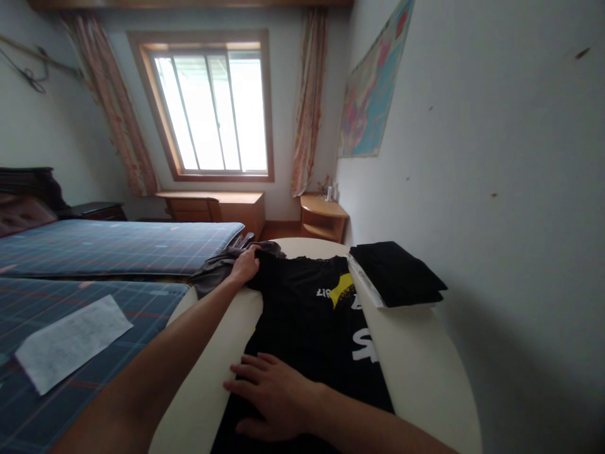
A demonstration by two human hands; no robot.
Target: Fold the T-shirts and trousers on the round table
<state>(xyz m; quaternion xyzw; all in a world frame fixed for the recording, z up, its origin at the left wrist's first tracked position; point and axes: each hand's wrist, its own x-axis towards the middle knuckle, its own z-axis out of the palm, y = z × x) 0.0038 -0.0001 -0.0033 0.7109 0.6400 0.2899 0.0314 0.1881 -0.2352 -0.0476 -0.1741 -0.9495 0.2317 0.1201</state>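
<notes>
A black T-shirt [297, 321] with white lettering and a yellow print lies lengthwise on a pale rounded table [425, 353], one side folded in so that the print is partly cut off. At the shirt's far left corner, my left hand [246, 265] is closed on the sleeve. My right hand [276, 394] rests palm down near the shirt's left edge, closer to me, with fingers spread. Beyond my left hand a crumpled dark grey garment [215, 268] hangs over the table's edge. To the shirt's right sits a stack of folded black clothes [397, 271] with white cloth beneath.
A bed with a blue plaid mattress [118, 249] stands on the left, with a sheet of paper [73, 343] on it. The wall [520, 221] runs close along the table's right side. A small corner shelf [324, 211] and a low wooden cabinet [241, 208] stand beneath the window.
</notes>
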